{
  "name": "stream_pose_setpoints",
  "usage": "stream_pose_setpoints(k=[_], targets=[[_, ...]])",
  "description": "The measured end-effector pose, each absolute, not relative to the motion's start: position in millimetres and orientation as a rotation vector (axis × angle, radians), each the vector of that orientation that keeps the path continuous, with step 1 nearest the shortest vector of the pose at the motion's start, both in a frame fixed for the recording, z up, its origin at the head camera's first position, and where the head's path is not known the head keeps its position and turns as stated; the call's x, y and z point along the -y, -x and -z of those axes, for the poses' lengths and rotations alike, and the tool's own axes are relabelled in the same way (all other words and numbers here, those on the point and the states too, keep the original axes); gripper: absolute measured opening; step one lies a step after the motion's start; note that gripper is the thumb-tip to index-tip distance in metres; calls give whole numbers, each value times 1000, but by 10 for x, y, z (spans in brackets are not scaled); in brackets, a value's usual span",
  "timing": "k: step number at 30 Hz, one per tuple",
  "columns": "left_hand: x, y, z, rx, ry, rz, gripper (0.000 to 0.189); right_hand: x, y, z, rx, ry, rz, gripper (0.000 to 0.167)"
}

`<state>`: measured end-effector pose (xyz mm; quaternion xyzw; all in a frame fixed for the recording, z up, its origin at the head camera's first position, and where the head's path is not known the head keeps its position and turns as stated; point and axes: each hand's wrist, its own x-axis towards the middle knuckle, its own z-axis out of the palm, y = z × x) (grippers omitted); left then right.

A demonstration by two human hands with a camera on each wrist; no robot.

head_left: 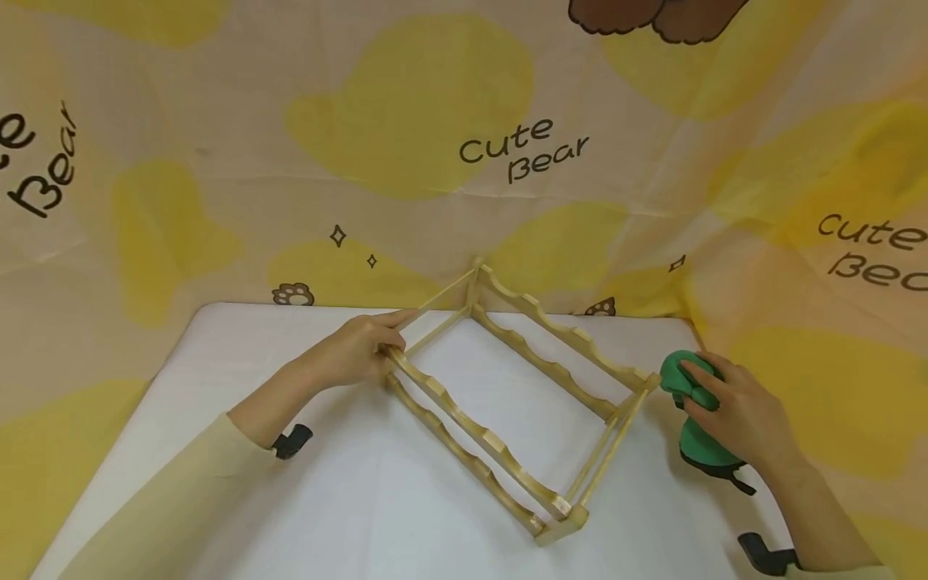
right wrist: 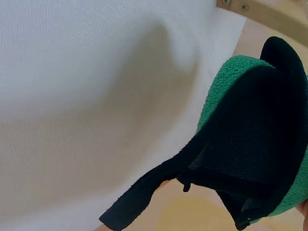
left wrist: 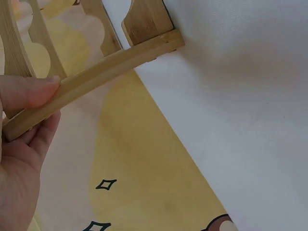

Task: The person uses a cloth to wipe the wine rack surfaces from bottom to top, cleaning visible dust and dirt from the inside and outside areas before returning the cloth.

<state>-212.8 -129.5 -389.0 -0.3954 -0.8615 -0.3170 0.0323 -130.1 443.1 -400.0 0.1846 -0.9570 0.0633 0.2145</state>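
Observation:
A light wooden rack (head_left: 435, 387) with scalloped rails, like a small wine rack, stands at an angle on the white table. My left hand (head_left: 362, 346) grips its left corner; in the left wrist view, thumb and fingers pinch the end of a flat wooden bar (left wrist: 110, 67). My right hand (head_left: 750, 419) holds a bunched green terry cleaning mitt (head_left: 706, 443) beside the rack's right corner. The right wrist view shows the mitt's black edging and dark inside (right wrist: 240, 144), with a black strap (right wrist: 130, 204) hanging off. Most of the right hand is hidden there.
The white tabletop (head_left: 326, 499) lies under the rack. Behind and to the right hangs a yellow-patterned cloth (head_left: 435, 105) with bear lettering, close to the rack's far corner. Black straps (head_left: 293, 441) show at both wrists.

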Motion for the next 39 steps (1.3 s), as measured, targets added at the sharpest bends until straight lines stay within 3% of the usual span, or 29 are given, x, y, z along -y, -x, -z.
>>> stream_pose_setpoints(k=[39], targets=[[1190,2769,4254,2146,1173,577,30,-4385,1319,3989,2654,-501,-197,67]])
